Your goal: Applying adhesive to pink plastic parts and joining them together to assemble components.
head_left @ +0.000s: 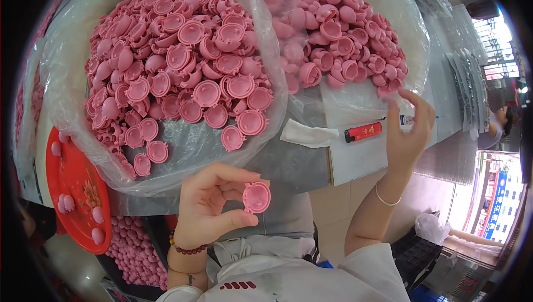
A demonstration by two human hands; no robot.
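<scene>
My left hand (214,202) is raised in front of my chest and pinches one pink round plastic shell (257,197) between thumb and fingers, its hollow side toward me. My right hand (410,130) is lifted at the right, fingers bent and apart, its fingertips at the edge of the right clear bag (361,99) next to the pink shells there. It holds nothing that I can see. Two heaps of the same pink shells fill the left bag (183,58) and the right heap (338,30).
A red lighter (363,132) and a folded white tissue (307,134) lie on the grey table (355,160) between the bags. A red tray (75,191) with a few pink pieces sits at the left. A bin of pink pieces (136,252) stands below it.
</scene>
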